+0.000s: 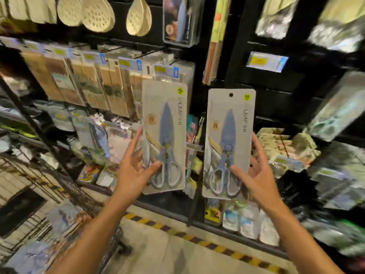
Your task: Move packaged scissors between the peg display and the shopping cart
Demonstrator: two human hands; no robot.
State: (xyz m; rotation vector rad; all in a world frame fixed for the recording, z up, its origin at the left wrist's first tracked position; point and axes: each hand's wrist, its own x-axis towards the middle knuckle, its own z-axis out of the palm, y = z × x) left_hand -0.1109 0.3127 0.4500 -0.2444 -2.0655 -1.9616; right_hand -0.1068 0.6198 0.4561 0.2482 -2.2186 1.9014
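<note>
Two grey cards, each carrying blue-handled scissors, are held upright in front of the peg display. My left hand pinches the lower left of the left scissors pack, thumb on its front, fingers behind. My right hand grips the lower right of the right scissors pack the same way. The left pack's top reaches the price tag of a peg; whether it hangs on the peg I cannot tell. The right pack's hang hole is free. The wire shopping cart is at lower left, holding more scissors packs.
Pegs of chopstick packs hang left of the scissors. Skimmer ladles hang above. A black upright post divides the display. Blurred packaged goods fill the right panel. Yellow-black hazard tape runs along the floor below the shelf base.
</note>
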